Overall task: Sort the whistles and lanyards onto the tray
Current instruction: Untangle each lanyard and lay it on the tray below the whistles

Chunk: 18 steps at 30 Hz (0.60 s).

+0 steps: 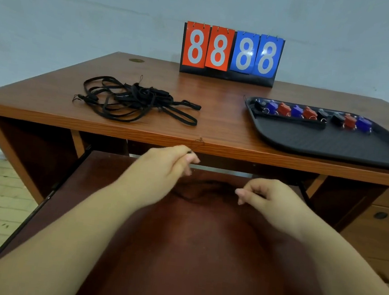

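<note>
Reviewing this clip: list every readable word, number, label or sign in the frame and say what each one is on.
"8" on the left red card of the flip scoreboard at the back of the desk.
"8" on the second red card.
"8" on the first blue card.
"8" on the right blue card.
No text is readable on the whistles, the tray or the lanyards.

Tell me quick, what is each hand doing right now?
Left hand: fingers pinch something small and dark, likely a lanyard end; blurred.
Right hand: fingers curled, perhaps pinching a thin dark cord; too blurred to tell.
</note>
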{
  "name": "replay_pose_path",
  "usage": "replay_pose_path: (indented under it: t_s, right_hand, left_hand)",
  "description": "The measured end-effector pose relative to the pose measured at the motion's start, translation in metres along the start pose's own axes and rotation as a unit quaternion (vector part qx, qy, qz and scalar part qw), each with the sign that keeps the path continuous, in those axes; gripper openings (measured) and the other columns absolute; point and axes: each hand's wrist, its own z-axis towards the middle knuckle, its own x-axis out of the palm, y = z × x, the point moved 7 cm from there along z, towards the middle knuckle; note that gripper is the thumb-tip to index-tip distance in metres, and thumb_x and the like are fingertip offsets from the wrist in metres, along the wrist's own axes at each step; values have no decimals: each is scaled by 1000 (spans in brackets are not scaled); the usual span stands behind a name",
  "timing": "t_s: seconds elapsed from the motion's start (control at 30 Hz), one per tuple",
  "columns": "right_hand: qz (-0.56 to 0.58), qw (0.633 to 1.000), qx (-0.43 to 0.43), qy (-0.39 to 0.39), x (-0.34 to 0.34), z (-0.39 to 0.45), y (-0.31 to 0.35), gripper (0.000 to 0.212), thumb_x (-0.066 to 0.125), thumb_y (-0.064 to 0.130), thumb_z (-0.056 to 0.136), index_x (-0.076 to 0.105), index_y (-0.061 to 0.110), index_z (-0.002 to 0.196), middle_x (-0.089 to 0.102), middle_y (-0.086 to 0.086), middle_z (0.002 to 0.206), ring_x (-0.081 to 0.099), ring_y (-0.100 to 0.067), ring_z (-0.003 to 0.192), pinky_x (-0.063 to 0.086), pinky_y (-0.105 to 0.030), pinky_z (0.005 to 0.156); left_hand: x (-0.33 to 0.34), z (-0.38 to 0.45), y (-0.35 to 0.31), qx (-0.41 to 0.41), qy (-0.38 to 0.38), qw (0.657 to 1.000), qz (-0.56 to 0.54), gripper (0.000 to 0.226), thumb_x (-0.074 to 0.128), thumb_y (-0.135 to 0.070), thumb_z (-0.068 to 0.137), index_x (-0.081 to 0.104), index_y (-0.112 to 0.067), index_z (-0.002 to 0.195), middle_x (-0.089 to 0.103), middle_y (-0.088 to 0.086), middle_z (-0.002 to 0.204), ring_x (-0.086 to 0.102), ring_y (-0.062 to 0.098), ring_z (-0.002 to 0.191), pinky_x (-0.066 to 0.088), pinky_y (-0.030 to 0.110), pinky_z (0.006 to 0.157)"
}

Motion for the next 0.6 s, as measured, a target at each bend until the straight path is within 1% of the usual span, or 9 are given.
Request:
replay_pose_path:
  t_s: [0.07,0.1,0.13,0.17,0.23,0.33,0.43,0.53,0.6]
  right_hand:
    - [34,998,-53,-24,7,-3,17,25,57,39,88,66,26,69,65,9,68,58,-3,68,41,-16,65]
    - [52,995,-76,-38,9,-5,25,24,57,37,88,65,27,67,63,13,65,56,-1,66,39,-11,62]
    - [66,992,-92,-50,10,-6,31,24,57,35,88,64,27,67,63,16,65,56,2,66,39,-9,62]
    - [76,990,-104,-58,11,-8,34,23,57,33,88,63,29,67,64,18,67,57,3,68,39,-8,63]
    - [83,987,-118,-67,13,-10,38,21,56,32,89,62,31,69,66,14,72,59,2,74,41,-8,67]
    - [86,986,-128,-64,15,-12,42,21,54,34,90,59,37,69,66,13,75,59,3,77,40,-7,69]
    - [89,986,-131,-57,16,-13,45,22,52,35,91,57,39,70,66,18,76,59,7,80,40,-5,71]
    - [62,990,-120,-44,18,-12,42,23,50,35,92,56,38,70,61,29,76,56,10,78,38,-4,68]
    - [30,994,-100,-31,16,-10,35,24,49,38,92,58,36,70,59,21,68,54,9,74,37,-5,64]
  left_hand:
    - [11,-5,-20,27,-17,999,-16,31,36,-32,98,62,-29,114,65,-17,104,57,-1,98,44,19,88]
    - [18,-7,-27,34,-15,999,-28,31,37,-32,98,62,-28,116,66,-14,109,57,1,102,44,21,92]
    - [25,-10,-32,33,-4,998,-45,30,38,-32,98,63,-27,115,67,-12,109,59,3,102,45,23,92]
    - [32,-12,-35,26,12,997,-65,28,39,-31,98,64,-25,110,69,-9,104,61,5,97,47,27,89]
    - [40,-13,-33,5,32,995,-96,27,39,-31,98,63,-19,97,67,-5,89,61,8,84,48,31,80]
    - [42,-10,-27,-2,36,997,-73,30,36,-32,99,57,-15,87,58,-5,81,54,9,77,43,28,72]
    - [48,-10,-23,-13,60,995,-84,31,35,-31,100,56,-15,85,58,-4,80,55,10,77,43,28,73]
    - [50,-10,-19,-32,64,993,-89,34,34,-33,100,55,-16,79,60,-4,75,57,8,73,44,26,71]
    - [40,-6,-13,-27,50,998,-38,36,33,-35,99,54,-17,76,61,-3,75,57,9,73,45,28,72]
